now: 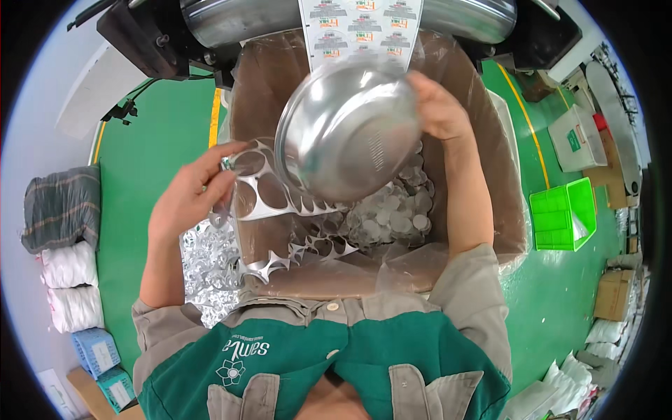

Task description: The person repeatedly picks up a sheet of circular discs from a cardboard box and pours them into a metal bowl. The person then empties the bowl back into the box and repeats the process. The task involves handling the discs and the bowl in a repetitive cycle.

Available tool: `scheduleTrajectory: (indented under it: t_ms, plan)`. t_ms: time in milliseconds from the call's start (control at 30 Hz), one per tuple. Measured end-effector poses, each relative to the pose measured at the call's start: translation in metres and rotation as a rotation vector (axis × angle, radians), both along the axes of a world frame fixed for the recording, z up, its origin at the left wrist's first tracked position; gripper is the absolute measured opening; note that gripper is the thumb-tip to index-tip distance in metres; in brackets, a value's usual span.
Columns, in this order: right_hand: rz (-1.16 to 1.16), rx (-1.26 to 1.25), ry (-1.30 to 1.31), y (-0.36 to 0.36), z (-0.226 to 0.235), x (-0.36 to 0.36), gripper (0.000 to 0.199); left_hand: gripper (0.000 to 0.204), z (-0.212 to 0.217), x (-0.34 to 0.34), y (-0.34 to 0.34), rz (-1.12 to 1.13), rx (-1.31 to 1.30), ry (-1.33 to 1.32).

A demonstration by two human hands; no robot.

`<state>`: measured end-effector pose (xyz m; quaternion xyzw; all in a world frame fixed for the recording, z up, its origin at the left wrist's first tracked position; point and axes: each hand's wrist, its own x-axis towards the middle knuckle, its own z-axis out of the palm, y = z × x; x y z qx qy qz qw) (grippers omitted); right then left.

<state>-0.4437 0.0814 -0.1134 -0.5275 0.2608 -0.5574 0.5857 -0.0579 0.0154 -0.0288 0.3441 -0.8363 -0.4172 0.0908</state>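
My right hand (442,108) grips the rim of a shiny steel bowl (350,136), slightly blurred and tilted so its underside shows. What the bowl holds, if anything, is hidden. My left hand (192,187) pinches the edge of a silvery foil strip (262,211) punched with rows of round holes. The strip runs behind the bowl and hangs down over a large box (483,182) lined with clear plastic. Inside the box lies a heap of round silvery discs (392,215), below the bowl.
Steel rollers (465,19) cross the top, with a printed sheet (360,31) hanging from them behind the bowl. Crumpled foil scrap (206,269) piles up left of the box. On the green floor at right stands a green crate (553,217); a dark folded quilt (63,206) lies at left.
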Motion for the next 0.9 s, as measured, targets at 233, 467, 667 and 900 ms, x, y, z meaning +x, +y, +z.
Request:
scheduleTrajectory:
  t_ms: [233,467,667,900]
  plan:
    - [-0.636,0.767,-0.067,0.012,-0.195,-0.066,0.041,0.037,-0.014,0.006,-0.008,0.041,-0.047,0.101]
    - [0.238,0.525,1.821,0.021,-0.207,0.003,0.042,0.034,-0.003,-0.005,-0.001,-0.033,-0.086,-0.005]
    - [-0.361,0.189,0.709,-0.013,-0.017,0.012,0.040,0.033,0.017,-0.011,0.008,-0.030,-0.222,-0.023]
    - [0.252,0.251,-0.498,-0.018,-0.061,0.038,0.033,0.028,0.069,-0.002,0.032,0.058,-0.375,0.494]
